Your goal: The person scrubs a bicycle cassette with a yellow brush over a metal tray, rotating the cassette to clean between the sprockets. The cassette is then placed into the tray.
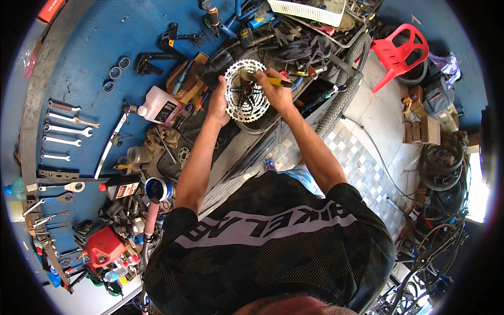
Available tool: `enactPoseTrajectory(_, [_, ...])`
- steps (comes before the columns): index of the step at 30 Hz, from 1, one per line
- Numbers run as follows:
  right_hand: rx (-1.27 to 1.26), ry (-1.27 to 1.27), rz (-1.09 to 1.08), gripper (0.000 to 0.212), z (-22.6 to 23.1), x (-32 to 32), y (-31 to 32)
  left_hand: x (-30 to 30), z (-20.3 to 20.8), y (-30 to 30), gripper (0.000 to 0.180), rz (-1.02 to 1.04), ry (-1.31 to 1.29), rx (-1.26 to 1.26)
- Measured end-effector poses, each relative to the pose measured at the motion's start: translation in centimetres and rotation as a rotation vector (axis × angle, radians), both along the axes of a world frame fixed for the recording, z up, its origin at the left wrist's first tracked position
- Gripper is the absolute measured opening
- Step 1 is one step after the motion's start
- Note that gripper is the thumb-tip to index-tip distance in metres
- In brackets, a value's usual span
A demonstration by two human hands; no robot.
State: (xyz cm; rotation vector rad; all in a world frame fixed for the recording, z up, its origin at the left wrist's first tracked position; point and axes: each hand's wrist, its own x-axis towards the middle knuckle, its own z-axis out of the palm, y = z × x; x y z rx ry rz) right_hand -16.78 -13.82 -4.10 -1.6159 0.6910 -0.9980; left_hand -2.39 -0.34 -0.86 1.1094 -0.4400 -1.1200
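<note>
One sprocket cassette [247,96] — silvery, round, toothed

The left hand [218,104] is gripping the edge of a silver bicycle cassette [251,101], while the right hand [275,93] is holding a yellow-handled brush [277,82] at its upper part. Farther left, a pale pink jug [160,107] and a row of wrenches [68,129] are resting; a red chair [387,54] is standing well apart on the right.
</note>
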Motion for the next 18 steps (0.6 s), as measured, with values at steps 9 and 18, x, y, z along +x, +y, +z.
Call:
enactPoseTrajectory(9, [0.216, 0.251, 0.184, 0.039, -3.3, -5.5, -2.1, 4.8, -0.6, 0.4, 0.073, -0.203, -0.592, 0.341])
enactPoseTrajectory(18, [-0.248, 0.557, 0.120, 0.047, -4.1, -6.5, -0.1, 4.9, 1.3, -2.1, 0.073, -0.267, -1.167, 0.534])
